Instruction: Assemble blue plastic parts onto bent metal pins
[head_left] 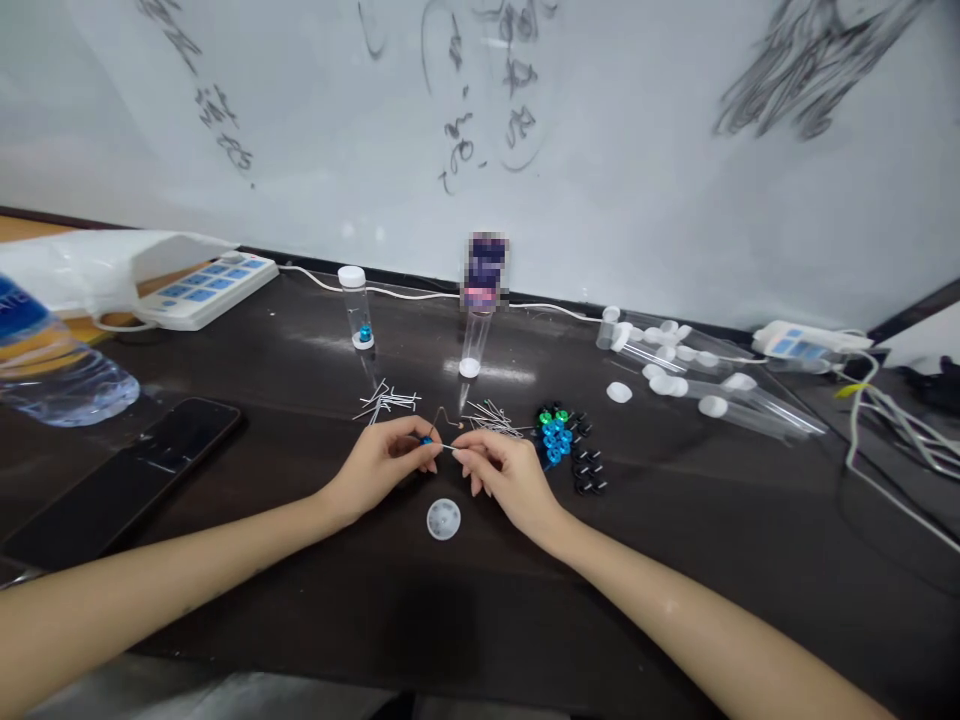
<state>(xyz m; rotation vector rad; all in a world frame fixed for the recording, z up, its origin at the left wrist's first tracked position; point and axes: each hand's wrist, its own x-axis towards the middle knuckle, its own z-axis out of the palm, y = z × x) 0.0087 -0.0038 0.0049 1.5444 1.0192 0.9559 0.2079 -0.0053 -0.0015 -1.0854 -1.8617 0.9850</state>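
Note:
My left hand (391, 450) is closed in a pinch on a small blue part (425, 440), mostly covered by the fingers. Facing it, my right hand (510, 470) pinches a thin metal rod (448, 447), which spans the gap between both hands' fingertips. A bent copper-coloured wire (441, 414) shows just behind the fingertips; whether it is held I cannot tell. Below the hands lies a clear round disc (443, 519). Thin metal rods lie in a left pile (386, 401) and a right pile (495, 419). Right of them sit blue parts (555, 440), green parts (553, 415) and black parts (589, 468).
A capped clear tube (358, 310) holds a blue part; another tube (475, 345) stands before a phone-like screen (486, 270). Bagged white caps (671, 345) lie right. A phone (127, 480), water bottle (60, 370) and power strip (214, 290) are left; another strip (814, 340) is right.

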